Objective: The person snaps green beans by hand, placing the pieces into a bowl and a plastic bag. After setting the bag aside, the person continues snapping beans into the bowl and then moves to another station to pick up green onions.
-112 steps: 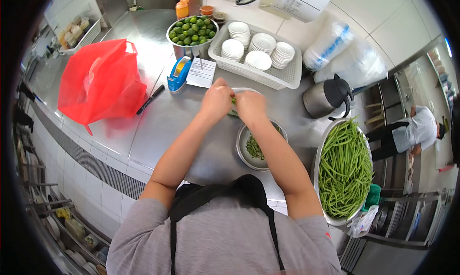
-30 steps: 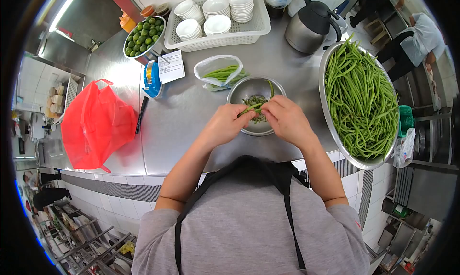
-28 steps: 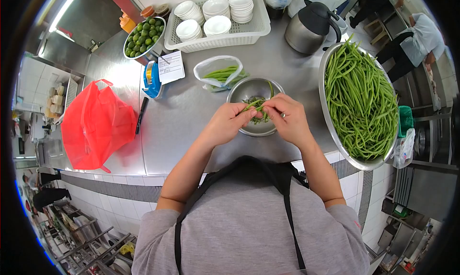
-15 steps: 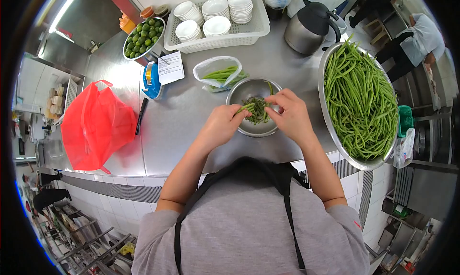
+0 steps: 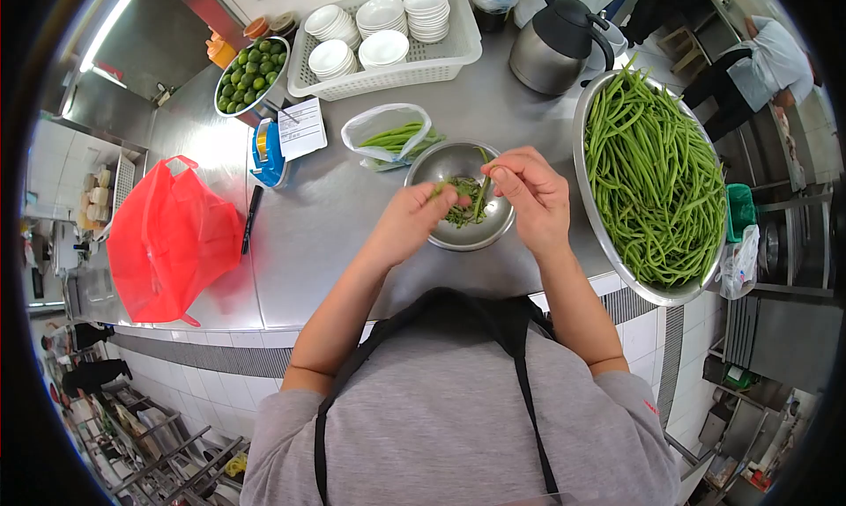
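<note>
A steel bowl (image 5: pixel 505 226) with green and dark trimmings (image 5: pixel 460 214) inside stands on the steel counter before me. My left hand (image 5: pixel 414 217) is at the bowl's left rim, its fingers closed round some green pieces and partly blurred. Over the right rim, my right hand (image 5: pixel 529 191) pinches a green bean (image 5: pixel 484 193) that hangs down into the bowl. Behind the bowl lies an open clear bag (image 5: pixel 392 138) with green beans in it. A large oval steel tray (image 5: pixel 585 167) heaped with long green beans (image 5: pixel 648 180) stands to the right.
A red plastic bag (image 5: pixel 172 242) and a black pen (image 5: pixel 251 219) lie on the left. Farther back are a blue tape dispenser (image 5: pixel 268 154), a paper slip (image 5: pixel 301 129), a pot of limes (image 5: pixel 253 76), a basket of white dishes (image 5: pixel 388 73) and a jug (image 5: pixel 551 52). People stand beyond.
My right hand has risen slightly, and a bean now hangs below its fingers. My left hand has moved a little down and left. The whole view has shifted slightly.
</note>
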Demonstrator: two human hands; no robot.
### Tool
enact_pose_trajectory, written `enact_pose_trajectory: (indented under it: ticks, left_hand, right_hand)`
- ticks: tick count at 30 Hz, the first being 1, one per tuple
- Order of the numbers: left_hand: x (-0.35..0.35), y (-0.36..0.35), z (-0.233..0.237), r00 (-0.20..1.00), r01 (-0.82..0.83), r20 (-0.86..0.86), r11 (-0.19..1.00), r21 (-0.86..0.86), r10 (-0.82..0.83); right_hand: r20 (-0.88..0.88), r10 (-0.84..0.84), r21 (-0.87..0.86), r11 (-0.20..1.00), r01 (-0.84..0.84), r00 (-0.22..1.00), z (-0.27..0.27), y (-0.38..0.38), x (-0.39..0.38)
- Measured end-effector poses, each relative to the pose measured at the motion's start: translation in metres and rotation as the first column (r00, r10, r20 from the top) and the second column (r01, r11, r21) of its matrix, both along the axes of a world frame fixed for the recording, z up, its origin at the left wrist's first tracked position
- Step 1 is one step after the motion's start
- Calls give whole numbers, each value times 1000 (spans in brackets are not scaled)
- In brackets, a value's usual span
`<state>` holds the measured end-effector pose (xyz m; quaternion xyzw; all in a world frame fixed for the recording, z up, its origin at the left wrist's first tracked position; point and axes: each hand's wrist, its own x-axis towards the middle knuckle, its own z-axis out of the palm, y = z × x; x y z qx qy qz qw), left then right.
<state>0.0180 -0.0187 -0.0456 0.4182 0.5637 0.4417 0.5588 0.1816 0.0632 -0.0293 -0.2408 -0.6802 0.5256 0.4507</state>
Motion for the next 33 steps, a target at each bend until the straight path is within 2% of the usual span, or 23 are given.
enact_pose_trajectory:
  ticks: [1, 2, 3, 4, 5, 7, 11, 13, 17, 19, 20, 22, 25, 26, 28, 29, 31, 32, 33]
  left_hand:
    - [-3, 3, -7, 930, -57, 351, 988, -142, 104]
    - [-5, 6, -18, 931, -59, 349, 988, -144, 107]
    - [-4, 12, -24, 798, -202, 563, 976, -84, 214]
    - [-3, 16, -29, 605, -352, 748, 934, -55, 272]
    - [-2, 17, -32, 605, -356, 748, 933, -52, 272]
    - [3, 19, -24, 475, -431, 836, 901, -51, 274]
    - [8, 18, -16, 497, -409, 844, 912, 24, 201]
    - [12, 18, -11, 540, -432, 810, 901, 34, 228]
    - [23, 16, -4, 613, -440, 757, 894, 89, 226]
    - [25, 15, -4, 622, -482, 739, 870, 102, 258]
    - [25, 14, -5, 622, -482, 740, 870, 102, 258]
    - [23, 14, -6, 585, -517, 751, 855, 53, 307]
    - [19, 11, -7, 564, -483, 775, 875, 32, 283]
    - [18, 10, -6, 564, -484, 776, 874, 33, 283]
    - [15, 7, -4, 505, -457, 825, 890, 6, 254]
    - [13, 7, -6, 504, -459, 824, 889, 3, 258]
    - [8, 11, -12, 400, -576, 852, 816, -53, 338]
    - [7, 12, -13, 400, -578, 852, 814, -51, 338]
    - [5, 12, -13, 404, -600, 844, 798, -46, 353]
  right_hand:
    - [22, -27, -5, 1000, 27, 999, -1, 2, 2]
    - [20, -25, -8, 1000, 25, 999, -5, 2, 3]
    - [220, -62, 152, 988, 28, 974, -12, 2, 4]
    - [402, -127, 310, 951, -4, 907, -15, 3, 4]
    - [401, -125, 313, 950, -8, 908, -17, 2, 4]
    - [442, -79, 160, 987, 8, 894, -17, -5, 4]
    - [399, 3, 77, 996, -37, 917, -15, -11, 1]
    - [435, 102, 92, 983, -157, 895, -17, -12, -1]
    - [465, 88, 128, 978, -166, 881, -19, -15, -9]
    - [512, -83, 385, 912, -142, 855, -22, -18, -11]
    - [512, -83, 385, 912, -142, 855, -21, -19, -11]
    - [545, -229, 560, 815, -148, 807, -20, -20, -11]
    - [492, -215, 614, 772, -161, 843, -18, -19, -10]
    - [492, -215, 615, 772, -162, 844, -18, -20, -10]
    - [254, -65, 446, 893, -58, 965, -19, -22, -10]
    - [255, -61, 443, 895, -60, 965, -18, -22, -10]
    - [73, -136, 347, 932, 103, 988, -15, -18, -9]
    - [72, -133, 349, 932, 100, 988, -15, -17, -9]
    - [203, -118, 287, 956, 57, 972, -15, -15, -9]
